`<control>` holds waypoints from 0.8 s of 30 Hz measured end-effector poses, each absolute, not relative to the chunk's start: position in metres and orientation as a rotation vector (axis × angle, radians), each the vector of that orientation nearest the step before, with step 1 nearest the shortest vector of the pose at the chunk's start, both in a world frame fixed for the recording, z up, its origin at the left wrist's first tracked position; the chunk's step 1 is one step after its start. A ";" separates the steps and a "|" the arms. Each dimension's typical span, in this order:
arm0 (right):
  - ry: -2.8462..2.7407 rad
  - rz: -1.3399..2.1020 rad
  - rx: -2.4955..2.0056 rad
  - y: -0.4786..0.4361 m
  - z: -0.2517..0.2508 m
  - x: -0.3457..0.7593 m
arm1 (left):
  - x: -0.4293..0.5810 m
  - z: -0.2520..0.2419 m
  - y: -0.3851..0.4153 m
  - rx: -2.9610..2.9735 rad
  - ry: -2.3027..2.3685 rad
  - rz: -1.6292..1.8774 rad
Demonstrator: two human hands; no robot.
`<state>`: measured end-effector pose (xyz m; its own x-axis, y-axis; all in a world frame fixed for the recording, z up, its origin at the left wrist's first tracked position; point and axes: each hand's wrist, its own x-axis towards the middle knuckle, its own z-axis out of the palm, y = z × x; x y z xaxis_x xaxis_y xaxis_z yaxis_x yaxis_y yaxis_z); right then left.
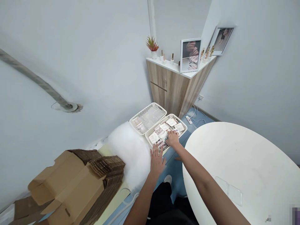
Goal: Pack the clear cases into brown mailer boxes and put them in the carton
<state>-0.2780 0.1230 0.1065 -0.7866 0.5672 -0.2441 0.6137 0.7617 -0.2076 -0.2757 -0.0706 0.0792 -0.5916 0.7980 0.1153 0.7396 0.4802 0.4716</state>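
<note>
A white plastic basket (147,137) full of small packets and cards stands in the middle of the view. My right hand (172,138) reaches over its near right side, with the fingers bent down onto the packets; what they hold, if anything, is hidden. My left hand (157,158) is at the near edge of the same basket, fingers spread and nothing in them. Beside it on the left, a second white basket (132,122) holds clear plastic cases. White cards (172,122) lie on top of the packets.
Flattened cardboard boxes (77,187) are stacked at the lower left, beside a white fluffy mass (128,150). A round white table (234,150) with a clear case (234,194) is on the right. Behind stands a wooden cabinet (175,84) with frames and bottles; cables (198,117) lie on the floor.
</note>
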 end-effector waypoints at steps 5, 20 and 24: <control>2.745 -0.341 0.964 0.127 0.099 -0.286 | -0.276 0.081 -0.070 1.348 2.600 0.730; 2.790 -0.773 0.688 0.132 0.130 -0.275 | -0.278 0.082 -0.069 1.386 2.652 0.699; 2.930 -1.332 1.003 0.157 0.143 -0.228 | -0.270 0.089 -0.055 1.363 2.645 0.806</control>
